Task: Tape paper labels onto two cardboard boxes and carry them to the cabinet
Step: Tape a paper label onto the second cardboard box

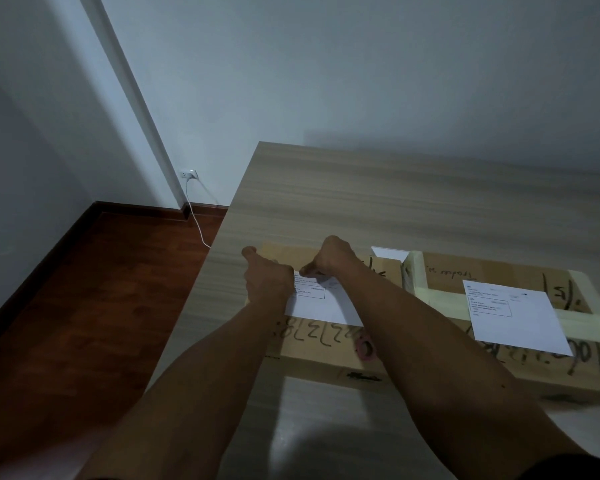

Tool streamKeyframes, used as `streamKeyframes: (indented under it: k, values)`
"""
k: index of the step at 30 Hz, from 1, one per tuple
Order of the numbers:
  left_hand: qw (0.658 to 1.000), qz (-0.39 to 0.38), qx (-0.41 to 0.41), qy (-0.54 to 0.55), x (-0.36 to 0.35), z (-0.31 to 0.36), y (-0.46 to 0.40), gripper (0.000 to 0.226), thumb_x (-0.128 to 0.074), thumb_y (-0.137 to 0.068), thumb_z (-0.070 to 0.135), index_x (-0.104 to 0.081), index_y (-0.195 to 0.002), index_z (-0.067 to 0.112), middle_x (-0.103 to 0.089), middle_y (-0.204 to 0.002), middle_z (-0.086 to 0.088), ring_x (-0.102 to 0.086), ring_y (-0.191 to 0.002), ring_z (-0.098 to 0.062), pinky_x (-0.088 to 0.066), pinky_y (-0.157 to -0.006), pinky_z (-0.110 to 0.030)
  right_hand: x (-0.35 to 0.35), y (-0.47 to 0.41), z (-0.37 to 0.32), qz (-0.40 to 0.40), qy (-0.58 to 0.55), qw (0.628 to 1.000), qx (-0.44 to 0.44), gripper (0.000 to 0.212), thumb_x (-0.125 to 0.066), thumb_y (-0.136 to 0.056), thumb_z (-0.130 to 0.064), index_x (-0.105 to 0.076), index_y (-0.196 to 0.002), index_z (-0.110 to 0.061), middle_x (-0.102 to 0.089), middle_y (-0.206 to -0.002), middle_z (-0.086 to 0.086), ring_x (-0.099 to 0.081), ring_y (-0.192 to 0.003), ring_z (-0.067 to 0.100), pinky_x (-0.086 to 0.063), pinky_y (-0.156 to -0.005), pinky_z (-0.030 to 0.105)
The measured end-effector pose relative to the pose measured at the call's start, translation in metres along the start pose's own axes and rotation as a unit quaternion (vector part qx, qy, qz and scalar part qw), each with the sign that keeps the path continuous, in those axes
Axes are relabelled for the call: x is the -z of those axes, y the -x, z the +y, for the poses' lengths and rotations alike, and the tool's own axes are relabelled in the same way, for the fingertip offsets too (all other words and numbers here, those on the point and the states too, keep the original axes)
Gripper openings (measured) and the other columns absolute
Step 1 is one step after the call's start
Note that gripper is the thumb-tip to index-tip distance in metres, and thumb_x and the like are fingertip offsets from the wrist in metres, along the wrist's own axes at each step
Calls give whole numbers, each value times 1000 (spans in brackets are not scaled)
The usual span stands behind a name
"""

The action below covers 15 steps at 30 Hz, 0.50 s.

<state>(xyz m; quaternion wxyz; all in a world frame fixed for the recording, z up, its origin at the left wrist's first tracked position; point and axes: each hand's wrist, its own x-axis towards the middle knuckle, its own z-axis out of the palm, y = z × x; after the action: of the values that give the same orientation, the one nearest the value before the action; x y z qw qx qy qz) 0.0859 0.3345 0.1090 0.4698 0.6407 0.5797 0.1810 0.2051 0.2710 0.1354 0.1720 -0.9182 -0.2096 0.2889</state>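
Centre frame, left hand [269,278] and right hand [329,259], fingers curled, press flimsy label [321,304] onto stiff box [312,348]; hold label edges.

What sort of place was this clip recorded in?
Probably a sparsely furnished room in a home or small office: plain white walls, a dark wooden floor, a wall socket with a cable, and a wood-grain table.
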Motion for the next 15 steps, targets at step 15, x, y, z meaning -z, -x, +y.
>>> streamKeyframes:
  k: [15]
  values:
    - [999, -10, -49, -4, 2, -11, 0, 102, -83, -80, 20, -13, -153, 34, -65, -100, -10, -62, -79, -26, -55, -75, -39, 7, 8, 8, -15, 3, 1000, 18, 53, -91, -73, -33, -44, -66, -10, -45, -64, 4, -52, -67, 21, -33, -49, 28]
